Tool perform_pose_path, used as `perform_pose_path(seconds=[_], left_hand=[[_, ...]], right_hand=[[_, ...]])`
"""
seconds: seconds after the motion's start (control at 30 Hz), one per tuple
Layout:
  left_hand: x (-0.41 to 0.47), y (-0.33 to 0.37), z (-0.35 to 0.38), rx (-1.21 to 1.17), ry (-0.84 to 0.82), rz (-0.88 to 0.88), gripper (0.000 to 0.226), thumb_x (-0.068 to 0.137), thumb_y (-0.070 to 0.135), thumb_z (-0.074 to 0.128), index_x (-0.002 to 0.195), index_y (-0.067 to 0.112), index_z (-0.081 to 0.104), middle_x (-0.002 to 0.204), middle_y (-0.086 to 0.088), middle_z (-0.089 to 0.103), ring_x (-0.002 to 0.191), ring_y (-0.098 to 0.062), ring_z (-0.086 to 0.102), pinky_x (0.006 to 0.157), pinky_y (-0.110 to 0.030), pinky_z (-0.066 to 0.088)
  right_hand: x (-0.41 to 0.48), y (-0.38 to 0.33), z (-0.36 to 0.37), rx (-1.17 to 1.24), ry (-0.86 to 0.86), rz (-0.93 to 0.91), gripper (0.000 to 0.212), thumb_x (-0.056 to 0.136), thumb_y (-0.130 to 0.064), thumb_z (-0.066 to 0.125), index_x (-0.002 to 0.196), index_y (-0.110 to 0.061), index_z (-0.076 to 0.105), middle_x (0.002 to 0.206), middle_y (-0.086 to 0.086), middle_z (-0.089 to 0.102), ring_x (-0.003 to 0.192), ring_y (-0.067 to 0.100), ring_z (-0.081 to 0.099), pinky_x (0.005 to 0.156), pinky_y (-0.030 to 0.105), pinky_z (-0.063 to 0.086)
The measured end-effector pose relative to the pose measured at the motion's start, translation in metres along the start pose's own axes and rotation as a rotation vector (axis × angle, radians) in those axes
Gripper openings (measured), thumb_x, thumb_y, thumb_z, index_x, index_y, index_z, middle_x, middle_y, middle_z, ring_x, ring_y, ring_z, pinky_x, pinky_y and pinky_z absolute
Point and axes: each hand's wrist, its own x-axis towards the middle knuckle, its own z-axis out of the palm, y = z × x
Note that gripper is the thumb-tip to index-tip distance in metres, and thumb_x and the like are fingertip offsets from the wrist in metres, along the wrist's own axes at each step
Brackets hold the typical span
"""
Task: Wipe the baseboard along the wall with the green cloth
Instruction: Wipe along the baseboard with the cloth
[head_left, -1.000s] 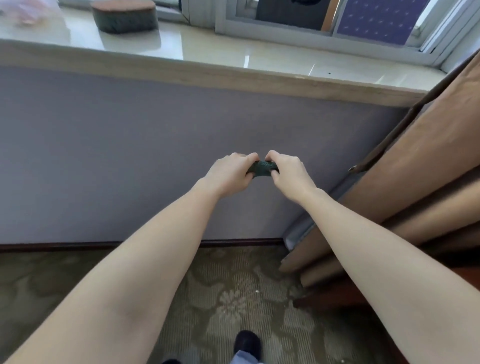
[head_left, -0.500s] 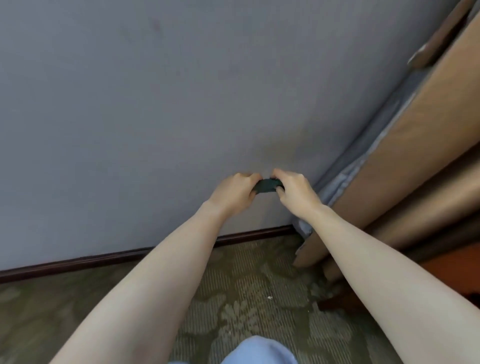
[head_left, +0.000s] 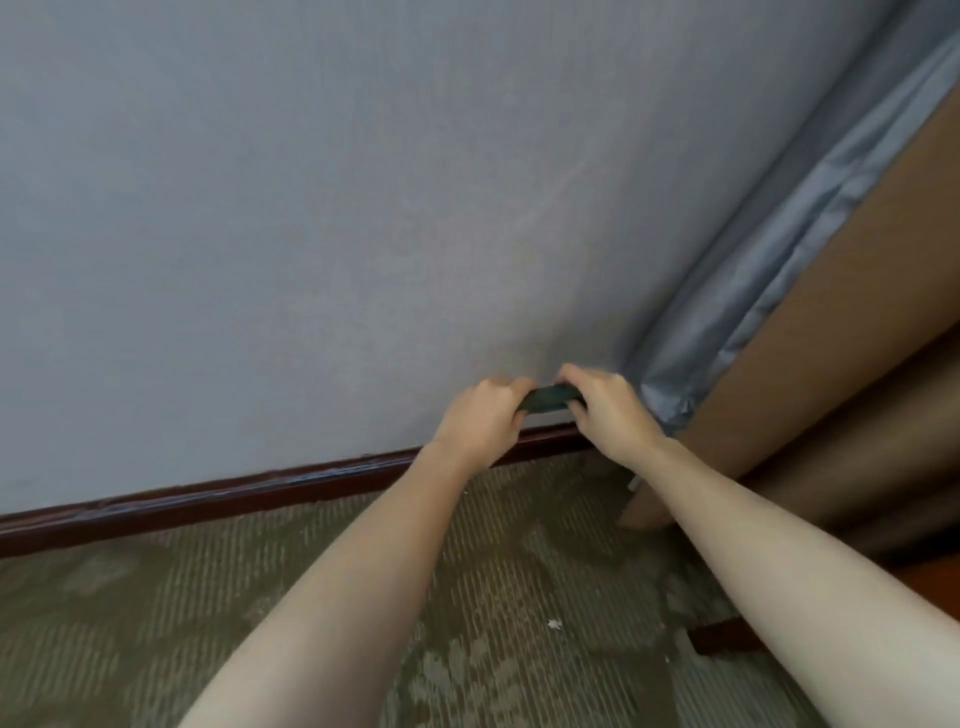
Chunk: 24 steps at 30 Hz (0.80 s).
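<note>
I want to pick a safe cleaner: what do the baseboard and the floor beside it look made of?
Baseboard: likely dark reddish-brown wood or wood-look trim with a glossy varnish; it shows bright streaky reflections. Floor: olive carpet, matte, with a ribbed woven texture and floral pattern.

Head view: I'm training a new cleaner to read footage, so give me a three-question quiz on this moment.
1. True or false: the green cloth is held by both hands.
2. What lies right of the right hand? A) a bucket B) a brown curtain with grey lining C) a chair
3. Fill in: the dark baseboard runs between the grey wall and the patterned ____.

Key: 1 true, the left hand grips it too. 2 B, the curtain. 3 carpet.
</note>
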Motion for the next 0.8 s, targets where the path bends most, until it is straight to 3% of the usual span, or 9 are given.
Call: perform_pose_path(seconds=[0.3, 0.5, 0.57, 0.67, 0.8], left_hand=[[0.009, -0.021, 0.091, -0.029, -0.006, -0.051, 0.027, 0.093, 0.013, 0.049, 0.119, 0.013, 0.054, 0.111, -0.007, 0.060, 0.102, -0.024, 0.053, 0.084, -0.041, 0.046], [0.016, -0.022, 0.123, 0.059, 0.054, -0.025, 0.033, 0.092, 0.012, 0.049, 0.125, 0.011, 0.053, 0.115, -0.010, 0.061, 0.106, -0.026, 0.051, 0.083, -0.036, 0.043], [0.018, -0.018, 0.127, 0.092, 0.091, -0.002, 0.032, 0.087, 0.006, 0.056, 0.119, 0.005, 0.059, 0.106, -0.015, 0.065, 0.100, -0.031, 0.055, 0.077, -0.037, 0.045], [0.024, -0.013, 0.138, 0.085, 0.140, 0.066, 0.033, 0.059, -0.008, 0.077, 0.092, -0.003, 0.070, 0.078, -0.018, 0.069, 0.071, -0.034, 0.064, 0.058, -0.034, 0.052], [0.034, -0.007, 0.159, 0.092, 0.149, 0.095, 0.037, 0.048, -0.011, 0.081, 0.083, -0.002, 0.072, 0.078, -0.017, 0.068, 0.069, -0.031, 0.064, 0.059, -0.031, 0.055]], right_hand=[[-0.008, 0.054, 0.070, -0.004, -0.063, 0.042, 0.017, 0.083, 0.003, 0.055, 0.097, -0.007, 0.057, 0.093, 0.012, 0.061, 0.090, 0.028, 0.053, 0.073, 0.037, 0.040], [-0.011, 0.079, 0.097, 0.010, -0.012, 0.062, 0.020, 0.078, 0.009, 0.057, 0.094, -0.003, 0.059, 0.090, 0.016, 0.062, 0.089, 0.030, 0.053, 0.073, 0.036, 0.040], [-0.011, 0.088, 0.103, 0.015, 0.004, 0.076, 0.021, 0.076, 0.010, 0.058, 0.093, -0.003, 0.058, 0.090, 0.017, 0.062, 0.089, 0.030, 0.052, 0.074, 0.036, 0.041], [-0.012, 0.102, 0.111, 0.011, 0.017, 0.105, 0.021, 0.073, 0.013, 0.058, 0.089, -0.001, 0.058, 0.087, 0.019, 0.060, 0.089, 0.032, 0.052, 0.073, 0.038, 0.042], [-0.015, 0.122, 0.119, 0.000, 0.001, 0.114, 0.022, 0.070, 0.015, 0.059, 0.086, 0.001, 0.057, 0.086, 0.019, 0.060, 0.088, 0.032, 0.052, 0.073, 0.040, 0.044]])
